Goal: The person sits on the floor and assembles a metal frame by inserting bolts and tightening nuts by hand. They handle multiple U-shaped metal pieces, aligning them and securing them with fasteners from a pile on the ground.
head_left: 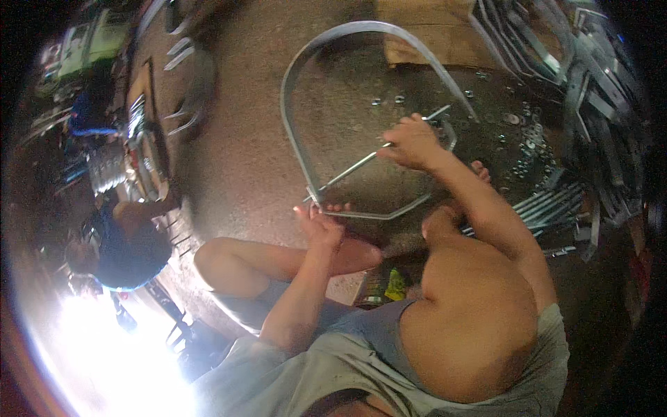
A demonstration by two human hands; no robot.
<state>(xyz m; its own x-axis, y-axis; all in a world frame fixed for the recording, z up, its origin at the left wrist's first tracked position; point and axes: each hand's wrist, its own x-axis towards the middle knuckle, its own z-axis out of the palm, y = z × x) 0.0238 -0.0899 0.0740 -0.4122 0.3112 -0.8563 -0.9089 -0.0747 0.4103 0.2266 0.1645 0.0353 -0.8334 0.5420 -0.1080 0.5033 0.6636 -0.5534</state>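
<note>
A large U-shaped metal band (286, 104) arches over the floor in front of me. A straight metal rod (358, 165) runs slantwise across its open end, from the band's left end up to the right. My right hand (413, 144) is closed round the upper right part of the rod. At the left end, my left hand (319, 226) has its fingers bent round the corner where band, rod and a bent metal strip (389, 215) meet. That strip lies on the near side and angles up toward the right. My left fingers partly hide the joint.
Loose nuts and washers (531, 142) are scattered at the right. Beyond them lie a bundle of rods (549, 212) and a heap of bent metal strips (601, 104). Flat cardboard (424, 31) lies at the far side. A person in blue (128, 243) sits at the left.
</note>
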